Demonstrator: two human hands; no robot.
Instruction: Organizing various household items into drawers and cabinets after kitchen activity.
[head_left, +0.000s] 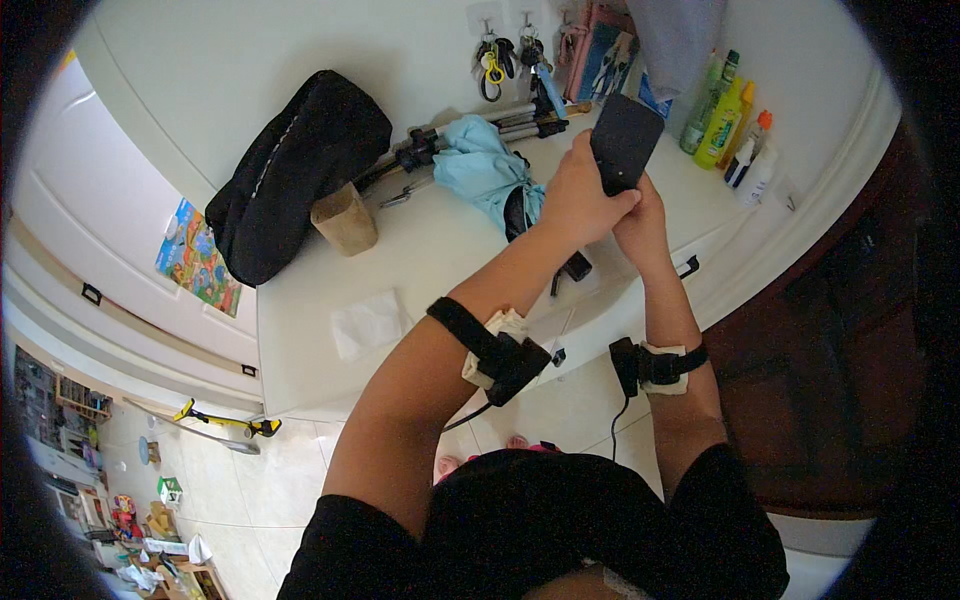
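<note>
A dark, flat, rounded rectangular object, perhaps a phone or a small case (627, 142), is held up over the right part of the white cabinet top (420, 277). My left hand (583, 193) grips its left and lower edge. My right hand (646, 214) is at its lower end, close against the left, its fingers partly hidden. Below my left wrist lies a small black object (577, 266). Just left of the hands is a folded light-blue umbrella (480, 165) with a black handle part. Both forearms wear black straps with small black boxes and cables.
A black bag (300, 172), a brown paper-like container (345, 219), a white tissue (369, 324) and a tripod (420, 150) are on the cabinet. Keys (491, 64) hang on wall hooks. Several bottles (720, 124) stand at the right. Dark red-brown furniture (817, 375) is beside my right arm.
</note>
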